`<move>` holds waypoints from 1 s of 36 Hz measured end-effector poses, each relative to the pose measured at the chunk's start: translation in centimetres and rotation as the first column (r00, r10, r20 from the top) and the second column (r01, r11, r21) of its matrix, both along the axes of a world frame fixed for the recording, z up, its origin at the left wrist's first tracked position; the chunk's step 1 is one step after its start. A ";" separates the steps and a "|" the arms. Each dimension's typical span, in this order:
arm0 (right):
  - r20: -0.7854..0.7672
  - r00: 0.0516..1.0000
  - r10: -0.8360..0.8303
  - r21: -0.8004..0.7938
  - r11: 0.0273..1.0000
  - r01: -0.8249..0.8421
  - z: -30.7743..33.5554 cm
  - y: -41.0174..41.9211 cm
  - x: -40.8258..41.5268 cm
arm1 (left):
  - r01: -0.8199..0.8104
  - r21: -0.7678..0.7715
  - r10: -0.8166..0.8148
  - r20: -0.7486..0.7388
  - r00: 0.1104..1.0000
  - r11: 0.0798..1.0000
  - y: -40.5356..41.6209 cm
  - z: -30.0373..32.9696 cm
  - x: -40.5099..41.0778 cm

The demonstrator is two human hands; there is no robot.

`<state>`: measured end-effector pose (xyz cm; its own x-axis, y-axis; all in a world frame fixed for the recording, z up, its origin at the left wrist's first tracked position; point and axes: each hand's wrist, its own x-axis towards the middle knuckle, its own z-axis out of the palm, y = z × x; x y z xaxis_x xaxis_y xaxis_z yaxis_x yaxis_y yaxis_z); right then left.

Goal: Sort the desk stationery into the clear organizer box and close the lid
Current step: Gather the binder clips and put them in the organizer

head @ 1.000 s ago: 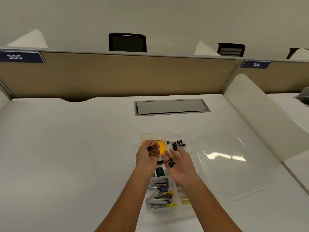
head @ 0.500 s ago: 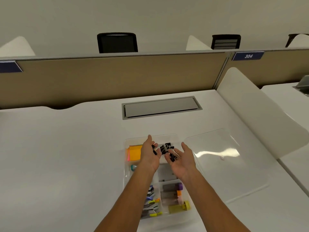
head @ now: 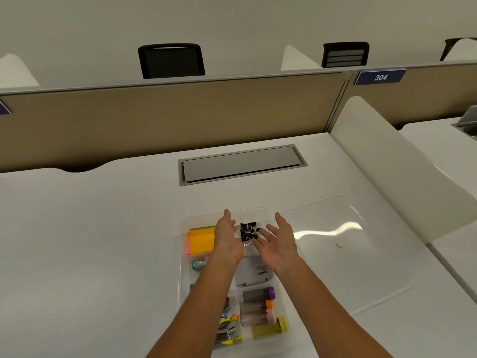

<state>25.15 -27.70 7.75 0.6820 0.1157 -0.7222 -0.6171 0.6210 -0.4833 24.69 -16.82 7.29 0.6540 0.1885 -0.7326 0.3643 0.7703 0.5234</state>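
Binder clips (head: 248,231) are best released low into the box (head: 183,229); both hands (head: 280,244) are held open-fingered.

A white desk (head: 77,241) fills the foreground, with a grey cable hatch (head: 241,164) at twelve o'clock. Behind runs a tan partition (head: 167,120) carrying a blue 304 plate (head: 380,77) at two o'clock. Black chairs (head: 171,60) stand beyond against a pale wall (head: 232,19).
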 end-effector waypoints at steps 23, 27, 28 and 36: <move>0.098 0.994 0.047 -0.051 0.998 -0.042 -1.0 -0.6 -1.5 | -0.039 -0.025 0.040 0.020 0.999 0.999 -0.1 1.8 -2.6; 0.104 0.993 0.052 -0.057 0.997 -0.046 -0.9 -0.6 -1.5 | -0.038 -0.024 0.039 0.030 0.999 0.999 -0.2 2.0 -3.0; 0.108 0.993 0.056 -0.060 0.997 -0.050 -0.9 -0.6 -1.6 | -0.031 -0.018 0.032 0.036 0.999 0.999 -0.3 2.1 -3.2; 0.150 0.985 0.090 -0.119 0.990 -0.072 -1.3 -0.6 -1.9 | -0.039 0.002 0.039 0.061 0.997 0.999 -0.6 1.7 -4.1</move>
